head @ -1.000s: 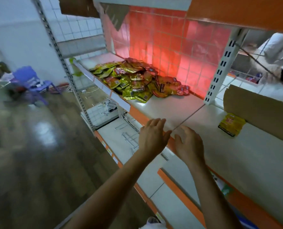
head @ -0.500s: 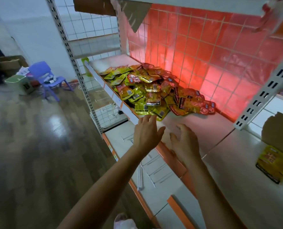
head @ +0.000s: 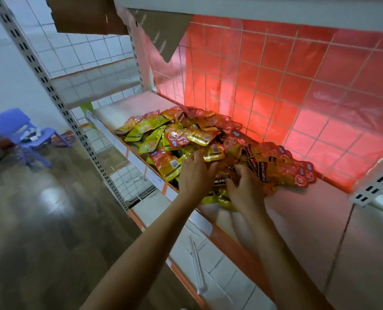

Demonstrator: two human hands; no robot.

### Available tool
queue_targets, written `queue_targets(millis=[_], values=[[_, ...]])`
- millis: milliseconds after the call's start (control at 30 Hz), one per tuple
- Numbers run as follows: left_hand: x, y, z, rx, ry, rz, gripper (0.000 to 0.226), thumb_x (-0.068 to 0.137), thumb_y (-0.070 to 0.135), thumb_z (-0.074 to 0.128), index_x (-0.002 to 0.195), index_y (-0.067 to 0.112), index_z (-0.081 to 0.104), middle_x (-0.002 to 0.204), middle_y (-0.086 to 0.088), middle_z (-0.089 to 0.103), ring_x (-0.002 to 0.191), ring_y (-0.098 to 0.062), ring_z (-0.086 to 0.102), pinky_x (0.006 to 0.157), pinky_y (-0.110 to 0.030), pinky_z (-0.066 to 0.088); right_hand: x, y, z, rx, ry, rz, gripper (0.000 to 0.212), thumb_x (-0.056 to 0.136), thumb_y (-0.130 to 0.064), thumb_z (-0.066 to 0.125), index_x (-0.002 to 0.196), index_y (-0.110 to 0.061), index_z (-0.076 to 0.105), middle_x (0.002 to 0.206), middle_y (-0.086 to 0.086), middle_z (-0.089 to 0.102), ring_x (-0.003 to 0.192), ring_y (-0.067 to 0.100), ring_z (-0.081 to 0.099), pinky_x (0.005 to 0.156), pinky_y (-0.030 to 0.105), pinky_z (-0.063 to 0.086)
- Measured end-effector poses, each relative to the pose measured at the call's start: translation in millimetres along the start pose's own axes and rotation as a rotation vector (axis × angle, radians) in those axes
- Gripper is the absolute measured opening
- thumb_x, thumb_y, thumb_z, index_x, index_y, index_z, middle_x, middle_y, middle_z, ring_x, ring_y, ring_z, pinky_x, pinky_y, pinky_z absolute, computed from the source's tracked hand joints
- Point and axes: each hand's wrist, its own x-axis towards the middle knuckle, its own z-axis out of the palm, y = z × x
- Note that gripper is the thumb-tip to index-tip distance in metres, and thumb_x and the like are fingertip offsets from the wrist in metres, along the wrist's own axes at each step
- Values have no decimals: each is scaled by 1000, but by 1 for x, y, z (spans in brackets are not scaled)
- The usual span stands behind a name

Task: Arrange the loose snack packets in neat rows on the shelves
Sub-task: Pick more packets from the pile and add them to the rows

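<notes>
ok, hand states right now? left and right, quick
Left hand: open, fingers resting flat on the snack packets.
Right hand: closed, fingers curled into the snack packets at the pile's near edge, gripping some.

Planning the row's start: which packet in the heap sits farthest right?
The red packet at the right tip of the heap, near the red back panel, past the right hand; all others lie left of it.

Arms outstretched, left hand (head: pixel 195 174) spread, right hand (head: pixel 246 189) with fingers (head: pixel 237 170) curled.
</notes>
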Motion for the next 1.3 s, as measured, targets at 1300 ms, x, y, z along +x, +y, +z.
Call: queue_targets(millis=[1300], values=[[-37,68,46,-1232,-884,-258,51,67,-2,53,113,17,50,78,-1,55,65,-14,54,47,-20,43,-83,50,-69,442,574,563,38,78,-2,63,111,-20,57,103,2,65,88,15,65,72,33,56]])
